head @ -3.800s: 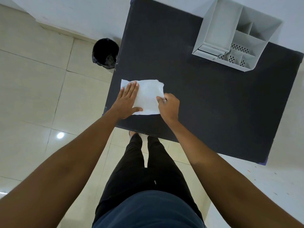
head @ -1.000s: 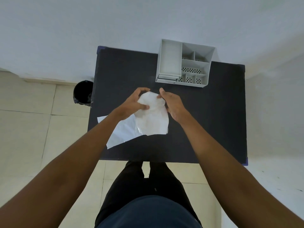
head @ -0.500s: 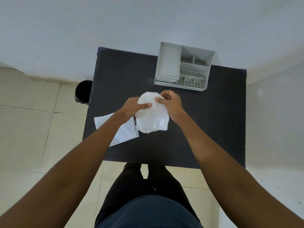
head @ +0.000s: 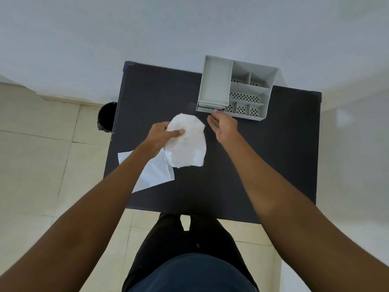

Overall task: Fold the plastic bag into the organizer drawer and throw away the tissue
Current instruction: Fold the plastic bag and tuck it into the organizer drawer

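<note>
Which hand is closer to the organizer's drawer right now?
Right. The right hand reaches just short of the drawer, fingertips by its front; the left hand holds the plastic bag farther back.

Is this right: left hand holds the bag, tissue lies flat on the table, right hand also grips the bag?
Not quite. In the head view the right hand is off the bag, open and reaching toward the organizer drawer front. The rest stands: the left hand holds the bag, and the tissue lies flat on the table.
</note>
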